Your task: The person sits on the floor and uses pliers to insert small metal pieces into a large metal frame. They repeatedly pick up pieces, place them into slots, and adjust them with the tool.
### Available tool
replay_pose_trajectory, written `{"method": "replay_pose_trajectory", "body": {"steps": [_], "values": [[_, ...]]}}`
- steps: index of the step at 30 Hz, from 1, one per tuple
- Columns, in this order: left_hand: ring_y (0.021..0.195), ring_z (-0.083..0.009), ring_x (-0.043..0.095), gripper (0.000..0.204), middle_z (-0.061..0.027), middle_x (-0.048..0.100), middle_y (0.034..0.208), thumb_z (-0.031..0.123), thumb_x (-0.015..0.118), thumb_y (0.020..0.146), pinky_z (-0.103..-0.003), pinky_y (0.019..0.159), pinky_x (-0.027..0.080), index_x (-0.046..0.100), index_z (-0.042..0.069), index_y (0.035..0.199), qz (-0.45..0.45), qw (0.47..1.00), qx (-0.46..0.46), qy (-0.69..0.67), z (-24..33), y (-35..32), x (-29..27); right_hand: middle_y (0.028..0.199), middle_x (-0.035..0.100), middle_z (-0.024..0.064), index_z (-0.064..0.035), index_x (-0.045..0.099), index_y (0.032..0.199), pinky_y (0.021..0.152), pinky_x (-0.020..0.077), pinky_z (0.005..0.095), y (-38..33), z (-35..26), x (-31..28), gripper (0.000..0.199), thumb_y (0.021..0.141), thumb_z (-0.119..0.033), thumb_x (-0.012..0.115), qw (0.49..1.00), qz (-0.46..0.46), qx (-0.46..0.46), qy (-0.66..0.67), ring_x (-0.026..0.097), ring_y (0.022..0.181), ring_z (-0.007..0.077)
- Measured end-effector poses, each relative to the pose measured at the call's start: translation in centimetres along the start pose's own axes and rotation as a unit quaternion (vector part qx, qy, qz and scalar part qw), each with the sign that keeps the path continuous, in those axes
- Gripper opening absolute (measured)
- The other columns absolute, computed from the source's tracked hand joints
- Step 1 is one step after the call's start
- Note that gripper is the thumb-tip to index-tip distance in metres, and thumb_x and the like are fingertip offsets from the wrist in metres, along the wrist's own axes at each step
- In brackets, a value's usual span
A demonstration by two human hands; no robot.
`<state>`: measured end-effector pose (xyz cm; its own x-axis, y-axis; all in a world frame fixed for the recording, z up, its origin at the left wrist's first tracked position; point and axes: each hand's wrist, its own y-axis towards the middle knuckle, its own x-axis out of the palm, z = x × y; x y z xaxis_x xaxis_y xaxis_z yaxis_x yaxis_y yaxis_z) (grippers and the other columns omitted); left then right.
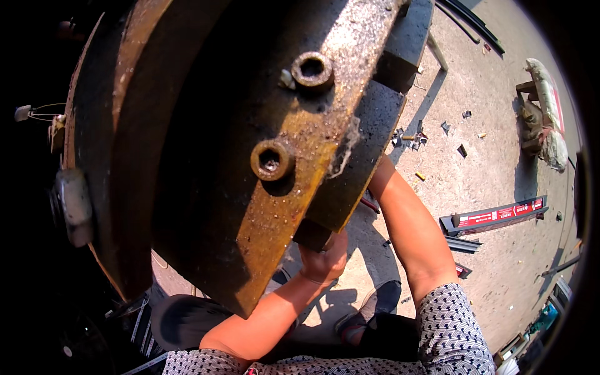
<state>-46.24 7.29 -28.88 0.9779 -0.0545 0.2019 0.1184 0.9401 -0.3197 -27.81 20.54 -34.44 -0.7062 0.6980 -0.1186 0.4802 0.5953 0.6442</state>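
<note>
A large worn metal machine part (350, 69) fills the upper middle, close in front of me. Two socket-head bolts, an upper bolt (312, 70) and a lower bolt (272, 160), stand out of its face. Along its right side runs a dark steel block (365, 144). Beneath the block's lower end is my left hand (325, 259), closed, its fingertips and whatever they grip hidden by the metal. My right forearm (412, 231) reaches up behind the block's right edge, which hides the right hand and its fingers. A red-handled tool (370, 204) shows partly beside that forearm.
Concrete floor (487, 169) spreads to the right, with dark scraps (409, 139) scattered on it. A dark channel with a red label (494, 215) lies there. Farther off stands a wrapped bench-like object (542, 119). My shoe (369, 312) is below the machine.
</note>
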Motion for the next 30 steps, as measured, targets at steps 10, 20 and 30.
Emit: {"method": "replay_pose_trajectory", "body": {"steps": [10,20,30], "values": [[0.065,-0.0105,0.046,0.025,0.0009,0.042,0.071,-0.001,0.058,0.093,-0.025,0.061,0.036,0.048,0.008,0.071,-0.054,0.977,-0.019,0.205,-1.9,0.4,-3.2,0.067,0.062,0.0106,-0.0071,0.067,0.079,0.055,0.0501,0.0373,1.4,0.9,-1.2,0.016,0.068,-0.016,0.075,0.997,-0.011,-0.046,-0.056,0.064,0.061,0.033],[0.093,-0.0106,0.058,0.019,-0.0019,0.059,0.105,0.001,0.058,0.094,-0.025,0.08,0.043,0.054,0.004,0.112,-0.079,0.982,0.072,0.154,-5.0,-0.6,-4.7,0.064,0.061,0.0147,-0.0054,0.062,0.075,0.053,0.0492,0.0405,0.2,-2.6,-3.7,0.015,0.073,-0.014,0.075,0.994,-0.063,0.037,-0.078,0.062,0.057,0.0357],[0.068,-0.0089,0.05,0.023,0.0015,0.049,0.074,-0.005,0.056,0.091,-0.025,0.061,0.037,0.049,0.01,0.076,-0.021,0.99,0.026,0.138,-0.3,0.0,-0.9,0.074,0.071,0.011,0.0,0.07,0.085,0.061,0.0521,0.0308,-4.7,-6.8,1.4,0.021,0.087,-0.021,0.069,0.856,0.056,0.364,0.363,0.068,0.065,0.022]]}}
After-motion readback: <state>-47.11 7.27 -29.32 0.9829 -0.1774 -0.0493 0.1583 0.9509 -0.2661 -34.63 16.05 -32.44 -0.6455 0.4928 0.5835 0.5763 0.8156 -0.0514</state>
